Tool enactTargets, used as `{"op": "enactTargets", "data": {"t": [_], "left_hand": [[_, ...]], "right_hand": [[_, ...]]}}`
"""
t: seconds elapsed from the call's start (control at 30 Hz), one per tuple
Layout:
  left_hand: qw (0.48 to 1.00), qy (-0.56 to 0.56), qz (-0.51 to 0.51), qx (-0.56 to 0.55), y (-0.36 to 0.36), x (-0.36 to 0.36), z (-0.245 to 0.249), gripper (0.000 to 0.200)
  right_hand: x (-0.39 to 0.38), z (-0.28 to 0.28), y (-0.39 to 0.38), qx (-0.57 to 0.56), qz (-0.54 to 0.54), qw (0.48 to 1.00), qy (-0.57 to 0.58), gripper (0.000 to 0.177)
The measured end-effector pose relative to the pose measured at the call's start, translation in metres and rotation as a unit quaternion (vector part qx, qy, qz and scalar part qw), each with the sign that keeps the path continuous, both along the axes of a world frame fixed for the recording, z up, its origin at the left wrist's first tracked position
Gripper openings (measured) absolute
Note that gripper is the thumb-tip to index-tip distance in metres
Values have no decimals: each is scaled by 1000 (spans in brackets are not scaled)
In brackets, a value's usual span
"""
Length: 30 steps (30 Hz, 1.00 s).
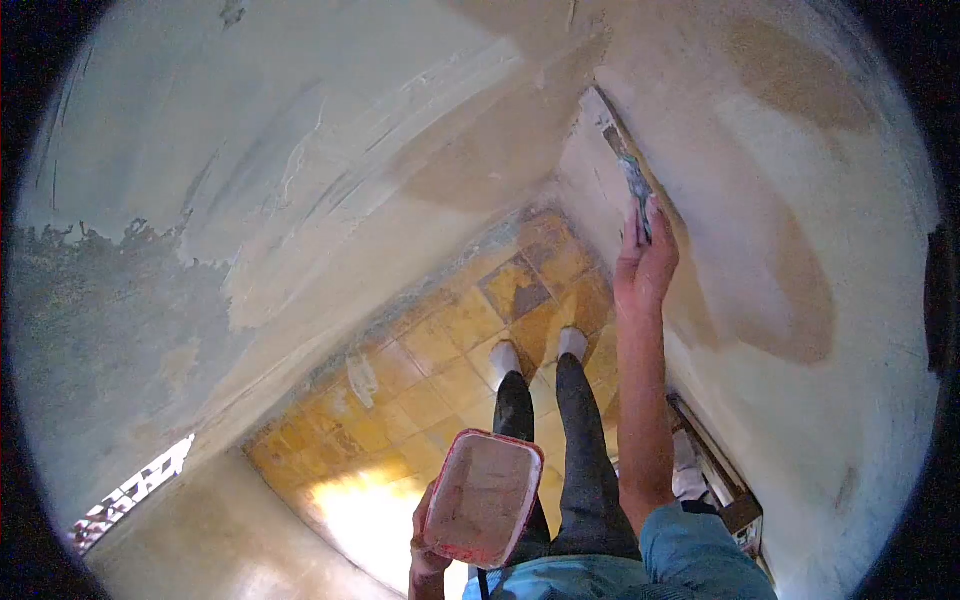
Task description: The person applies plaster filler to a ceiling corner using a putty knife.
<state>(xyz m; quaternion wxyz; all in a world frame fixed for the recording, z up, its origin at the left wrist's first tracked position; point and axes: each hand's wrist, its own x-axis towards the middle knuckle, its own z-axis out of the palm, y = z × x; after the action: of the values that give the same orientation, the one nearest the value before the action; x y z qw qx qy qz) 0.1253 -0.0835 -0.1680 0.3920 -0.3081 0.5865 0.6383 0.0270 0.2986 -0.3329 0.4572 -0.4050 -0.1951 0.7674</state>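
My right hand (648,250) is raised with its fingers closed round the handle of a plastering trowel (622,150). The trowel's long narrow edge lies along the right wall (760,220), close to the corner, where darker damp-looking patches show. Low at the centre, my left hand (430,535) grips a red-rimmed rectangular tub (484,498) by its left side. Inside the tub is a brownish-grey paste.
The left wall (340,150) bears smeared plaster and a rough grey patch. Yellow floor tiles (430,360) lie below, around my feet and legs. A wooden-edged object (735,505) stands at the lower right. Bright light falls on the floor.
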Motion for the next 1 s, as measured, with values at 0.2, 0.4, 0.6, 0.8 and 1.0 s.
{"op": "enactTargets", "data": {"t": [0.2, 0.4, 0.6, 0.8, 1.0], "left_hand": [[999, 10, 12, 37, 3, -1, -3, 119], [999, 12, 18, 49, 5, -4, -2, 119], [999, 6, 24, 47, 2, -4, 2, 120], [999, 3, 7, 44, 12, -13, 4, 121], [1000, -2, 7, 21, 11, -13, 3, 122]], "right_hand": [[23, -1, -7, 8, -40, 998, -39, 34], [32, 15, -16, 32, -4, 993, -111, 37], [-6, 14, 0, 31, -1, 998, -53, 40], [-13, 26, 0, 37, -36, 998, -45, 39], [7, 35, -22, 79, -46, 991, -93, 38]]}}
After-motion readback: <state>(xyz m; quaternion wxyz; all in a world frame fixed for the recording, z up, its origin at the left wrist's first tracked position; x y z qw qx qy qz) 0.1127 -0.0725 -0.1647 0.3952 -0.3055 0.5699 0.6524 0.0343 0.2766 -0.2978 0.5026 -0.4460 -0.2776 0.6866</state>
